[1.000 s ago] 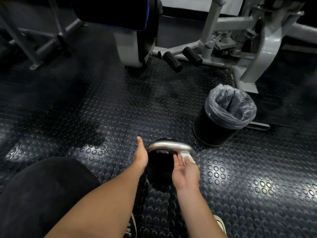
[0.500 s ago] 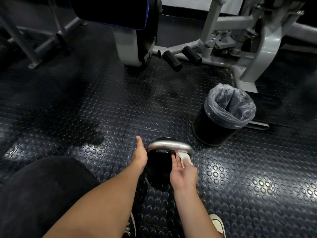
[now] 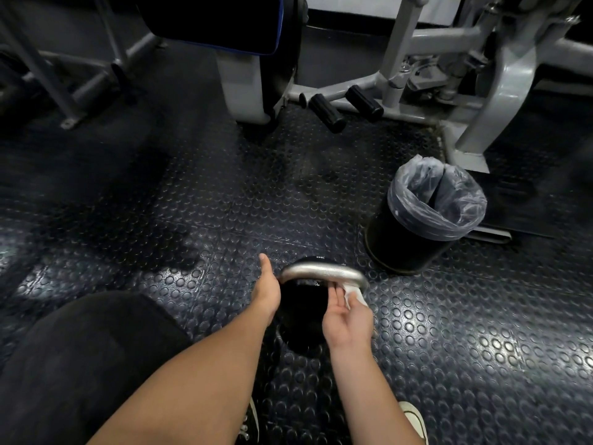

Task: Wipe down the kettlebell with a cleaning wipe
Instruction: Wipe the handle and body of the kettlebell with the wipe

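Black kettlebell [image 3: 301, 313] sits on the studded rubber floor [image 3: 481, 348] right in front of me, between my two forearms, w/ its silver handle [image 3: 324, 272] arching across the top. My left hand [image 3: 266, 290] is flat against the bell's left side, fingers straight, thumb pointing away from me; it steadies, not gripping anything. My right hand [image 3: 348, 319] is palm-up at the right end of the handle, fingers loosely curled, pinching a white cleaning wipe [image 3: 354, 292] against the metal where handle meets body. Wipe is bunched, partly tucked under the handle. Black bin [image 3: 404, 245] w/ clear liner stands near, off to the right and further away, not touching the bell. Grey gym machine frame [image 3: 500, 91] beyond that. My shoe toe [image 3: 415, 419] shows at bottom right.
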A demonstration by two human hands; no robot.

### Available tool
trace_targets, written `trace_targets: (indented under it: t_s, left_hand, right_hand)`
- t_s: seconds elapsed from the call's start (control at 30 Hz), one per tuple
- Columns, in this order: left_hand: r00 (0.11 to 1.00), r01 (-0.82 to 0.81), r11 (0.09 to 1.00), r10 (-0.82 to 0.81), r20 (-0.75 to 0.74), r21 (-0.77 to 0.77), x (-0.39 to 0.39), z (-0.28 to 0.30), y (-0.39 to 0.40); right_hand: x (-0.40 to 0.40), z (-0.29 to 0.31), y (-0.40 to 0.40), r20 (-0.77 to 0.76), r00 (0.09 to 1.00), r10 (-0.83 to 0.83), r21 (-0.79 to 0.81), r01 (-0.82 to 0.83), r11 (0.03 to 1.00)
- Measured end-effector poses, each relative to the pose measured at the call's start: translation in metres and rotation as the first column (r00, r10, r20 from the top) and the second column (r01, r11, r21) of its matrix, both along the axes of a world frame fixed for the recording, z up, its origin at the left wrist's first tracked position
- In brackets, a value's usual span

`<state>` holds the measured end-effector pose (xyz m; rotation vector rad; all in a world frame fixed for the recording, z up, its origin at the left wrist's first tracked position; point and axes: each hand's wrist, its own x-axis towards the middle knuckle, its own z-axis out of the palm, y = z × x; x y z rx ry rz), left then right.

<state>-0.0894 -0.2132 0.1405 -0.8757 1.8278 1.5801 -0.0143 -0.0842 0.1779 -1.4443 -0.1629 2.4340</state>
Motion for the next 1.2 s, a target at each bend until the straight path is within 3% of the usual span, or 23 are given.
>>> trace_targets:
  t_s: [1.2]
  left_hand:
    - [1.0, -0.001, 1.0, 0.001, 0.024, -0.002, 0.002, 0.004, 0.0]
  right_hand:
    - [0.004, 0.007, 0.0, 0.034, 0.999, -0.015, 0.02, 0.014, 1.0]
